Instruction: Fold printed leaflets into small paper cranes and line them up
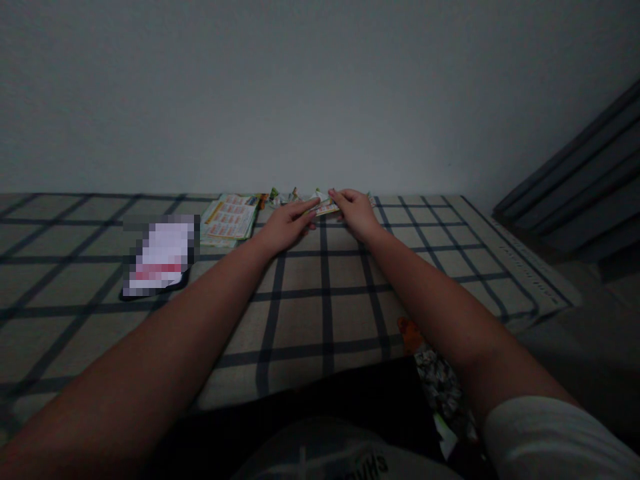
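Both of my arms reach out over a checked cloth. At the far side, near the wall, a small printed paper (327, 209) with coloured blocks of print is held between my hands. My left hand (291, 223) has its left edge between thumb and fingers. Its right end is pinched by the thumb and fingertips of my right hand (356, 212). Crumpled bits of printed paper (284, 197) lie just behind my hands, partly hidden by them. A stack of similar printed sheets (230, 219) rests to the left of my left hand.
A phone (163, 257) with a lit, blurred-out screen lies on the checked cloth (300, 313) at the left. Beside my lap is a pile of crumpled paper (440, 380), partly behind my right arm. A grey wall (320, 93) stands behind; dark folded fabric (590, 173) hangs at right.
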